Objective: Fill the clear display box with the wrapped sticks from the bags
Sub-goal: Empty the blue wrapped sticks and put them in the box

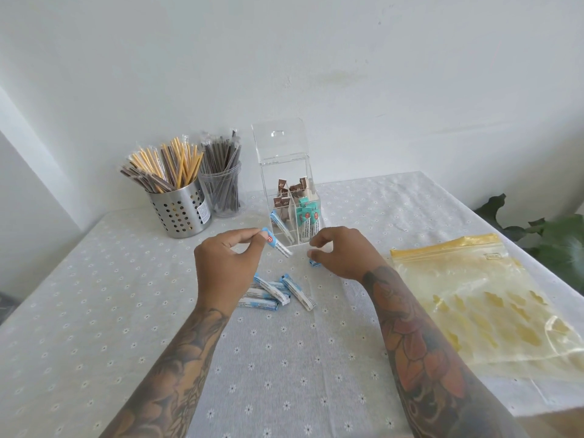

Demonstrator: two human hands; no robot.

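Your left hand [226, 260] pinches 1 blue stick [278, 245], right hand [338, 251] pinches another [314, 263]; about 5 loose sticks [278, 292] remain, display box [292, 213] partly filled.

At frame centre the display box [286, 172] is clear glossy acrylic. Left of it, a perforated brushed-metal holder [180, 213]. Matt woven cloth [94, 295] covers the bench; right, a shiny crinkled plastic bag [493, 298].

Right hand [341, 252] covers most of a blue packet [314, 263]. Print on the loose packets [278, 290] is unreadable. The plastic bag [480, 308] runs off the table's right edge.
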